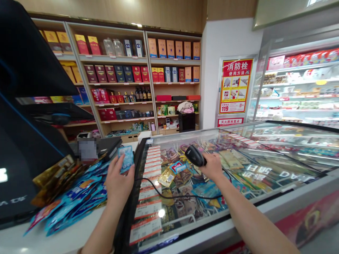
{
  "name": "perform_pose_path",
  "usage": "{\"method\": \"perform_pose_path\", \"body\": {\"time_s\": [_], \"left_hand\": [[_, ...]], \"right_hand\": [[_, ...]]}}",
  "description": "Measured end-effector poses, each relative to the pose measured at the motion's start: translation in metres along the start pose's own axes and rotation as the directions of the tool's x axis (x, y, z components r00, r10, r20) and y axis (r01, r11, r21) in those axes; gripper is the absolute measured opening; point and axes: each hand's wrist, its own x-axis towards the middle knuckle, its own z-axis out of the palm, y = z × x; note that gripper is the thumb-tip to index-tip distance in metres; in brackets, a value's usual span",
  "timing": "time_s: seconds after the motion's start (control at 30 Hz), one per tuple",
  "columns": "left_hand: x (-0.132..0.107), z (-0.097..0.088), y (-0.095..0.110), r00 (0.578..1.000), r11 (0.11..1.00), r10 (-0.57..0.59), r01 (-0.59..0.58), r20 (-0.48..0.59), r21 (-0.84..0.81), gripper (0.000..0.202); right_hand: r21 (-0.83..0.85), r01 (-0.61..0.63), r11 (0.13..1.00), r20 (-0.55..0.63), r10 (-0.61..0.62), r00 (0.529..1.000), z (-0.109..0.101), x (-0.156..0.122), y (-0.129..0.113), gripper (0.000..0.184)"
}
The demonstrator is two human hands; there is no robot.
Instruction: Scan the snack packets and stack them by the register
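My left hand (pixel 118 180) is closed on a small light-blue packet (pixel 126 158), held up over the edge of the white counter (pixel 39 240). My right hand (pixel 212 166) grips a black barcode scanner (pixel 195 155) above the glass lid of a chest freezer (pixel 238 155); the scanner's head points left toward the packet. Its black cable (pixel 172 194) trails across the glass. A heap of blue and gold snack packets (pixel 71 194) lies on the counter to the left of my left hand.
A black monitor (pixel 23 106) stands at the far left. Shelves of boxed goods and bottles (pixel 127 74) line the back wall. An open chilled display (pixel 299 88) stands at right, with a red fire-safety poster (pixel 235 86) beside it. Price tags (pixel 148 197) run along the freezer's left edge.
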Motion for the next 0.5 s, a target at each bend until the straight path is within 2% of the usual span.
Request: {"method": "perform_pose_path", "body": {"time_s": [0.13, 0.23, 0.33, 0.5], "left_hand": [[-0.001, 0.045, 0.011, 0.980, 0.967, -0.062, 0.106, 0.188, -0.233, 0.049], [-0.011, 0.066, 0.016, 0.944, 0.920, -0.082, 0.195, 0.318, -0.341, 0.059], [-0.022, 0.073, 0.016, 0.931, 0.910, -0.097, 0.226, 0.352, -0.347, 0.063], [-0.028, 0.070, 0.016, 0.929, 0.942, -0.060, 0.174, 0.364, -0.288, 0.031]], "right_hand": [[0.065, 0.075, 0.995, -0.026, -0.073, 0.997, 0.003, -0.001, -0.001, 0.022], [0.097, 0.131, 0.987, -0.031, -0.129, 0.991, 0.005, -0.001, -0.002, 0.025], [0.135, 0.178, 0.975, -0.019, -0.177, 0.984, 0.005, -0.002, -0.006, 0.027], [0.185, 0.286, 0.940, 0.025, -0.295, 0.955, 0.002, -0.002, -0.020, 0.028]]}}
